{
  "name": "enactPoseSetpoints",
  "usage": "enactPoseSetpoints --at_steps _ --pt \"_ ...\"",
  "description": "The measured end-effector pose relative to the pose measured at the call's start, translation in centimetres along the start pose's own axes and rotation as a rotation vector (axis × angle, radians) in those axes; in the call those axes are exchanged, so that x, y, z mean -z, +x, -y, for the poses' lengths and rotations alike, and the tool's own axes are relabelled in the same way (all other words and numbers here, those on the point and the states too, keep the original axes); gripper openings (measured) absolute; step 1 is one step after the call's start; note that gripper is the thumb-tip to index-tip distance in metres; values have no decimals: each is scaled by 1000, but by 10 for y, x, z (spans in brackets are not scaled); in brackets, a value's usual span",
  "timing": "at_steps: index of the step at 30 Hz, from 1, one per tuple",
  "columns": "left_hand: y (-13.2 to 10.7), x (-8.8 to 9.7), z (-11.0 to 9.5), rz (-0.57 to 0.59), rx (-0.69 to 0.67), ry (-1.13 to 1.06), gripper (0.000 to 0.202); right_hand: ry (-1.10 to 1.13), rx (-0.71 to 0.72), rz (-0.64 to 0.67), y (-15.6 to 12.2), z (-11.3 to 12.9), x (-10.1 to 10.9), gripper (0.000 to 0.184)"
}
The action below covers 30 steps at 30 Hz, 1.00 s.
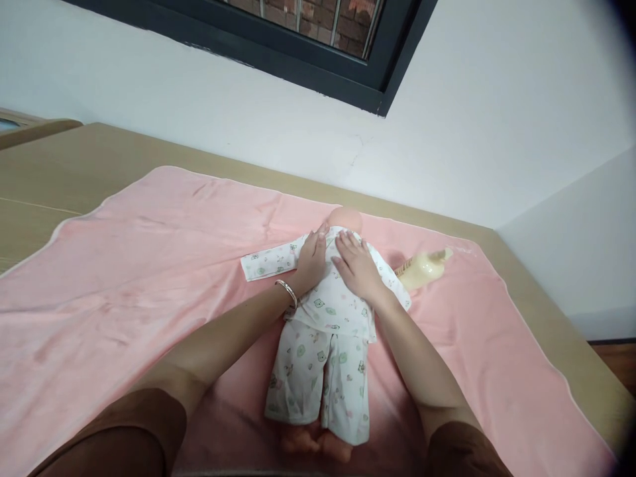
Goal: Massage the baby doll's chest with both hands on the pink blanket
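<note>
A baby doll [330, 315] in a white pajama top and trousers with small green and brown prints lies stretched out, its bald head at the far end. My left hand [311, 260] rests on the doll's upper body near one shoulder, fingers extended and touching the cloth. Flat on the other side of the upper body lies my right hand [358, 266], its fingers slightly spread. Neither hand grips anything. The doll's feet [318, 442] show below the trouser legs, in shadow. Which way its face is turned cannot be seen.
A pink blanket [149, 265] with a pale edge lies under the doll on a wooden table [124, 149]. Beside the doll's right-hand sleeve, a cream-coloured bottle [424, 269] lies on its side. Behind stand a white wall [437, 152] and a dark window frame [278, 56].
</note>
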<state>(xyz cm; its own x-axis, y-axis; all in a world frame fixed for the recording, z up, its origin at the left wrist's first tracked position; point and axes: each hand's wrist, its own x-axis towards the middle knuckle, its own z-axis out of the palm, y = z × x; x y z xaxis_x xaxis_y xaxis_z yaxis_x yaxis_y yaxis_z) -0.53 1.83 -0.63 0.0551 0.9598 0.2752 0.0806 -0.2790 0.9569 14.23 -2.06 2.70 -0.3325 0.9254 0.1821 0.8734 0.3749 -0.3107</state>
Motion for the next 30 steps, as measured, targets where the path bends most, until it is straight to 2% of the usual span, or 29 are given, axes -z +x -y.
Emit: enactPoseSetpoints --at_steps 2,5,7,9,12,13,15,17,19,20,22,24,25,27,30 --pt "-1 0 0 -5 -16 4 54 9 -136 -40 3 -4 0 67" --pt "1 -2 5 -30 -39 18 54 -78 -277 -84 -2 6 -6 67" --pt "2 -3 10 -44 -67 37 56 -138 -206 -73 -6 17 -9 62" --pt "3 -4 13 -48 -100 52 58 -141 -51 -36 -7 19 -10 57" --pt "3 -4 13 -40 -124 77 59 -57 109 -4 0 1 -5 50" --pt "3 -3 12 -37 -126 83 59 -25 107 -10 3 -6 -3 50" --pt "2 -3 10 -37 -130 98 59 8 9 -40 7 -14 -2 54" --pt "3 -3 8 -41 -138 112 56 -13 -157 -89 5 -10 -4 60" --pt "4 -3 9 -47 -147 124 53 -57 -242 -132 -1 3 -8 63" --pt "4 -3 9 -48 -150 127 51 -71 -208 -135 -4 10 -10 62" --pt "5 -3 11 -43 -152 132 49 -73 -46 -107 -7 18 -13 55" --pt "6 -4 12 -36 -150 148 47 -42 105 -74 -6 14 -12 49" --pt "6 -4 12 -36 -153 162 46 -21 127 -71 -4 9 -11 48" --pt "5 -4 10 -36 -164 200 45 17 68 -92 1 -5 -9 49" --pt "5 -4 7 -30 -176 261 45 26 -111 -139 5 -18 -7 56"
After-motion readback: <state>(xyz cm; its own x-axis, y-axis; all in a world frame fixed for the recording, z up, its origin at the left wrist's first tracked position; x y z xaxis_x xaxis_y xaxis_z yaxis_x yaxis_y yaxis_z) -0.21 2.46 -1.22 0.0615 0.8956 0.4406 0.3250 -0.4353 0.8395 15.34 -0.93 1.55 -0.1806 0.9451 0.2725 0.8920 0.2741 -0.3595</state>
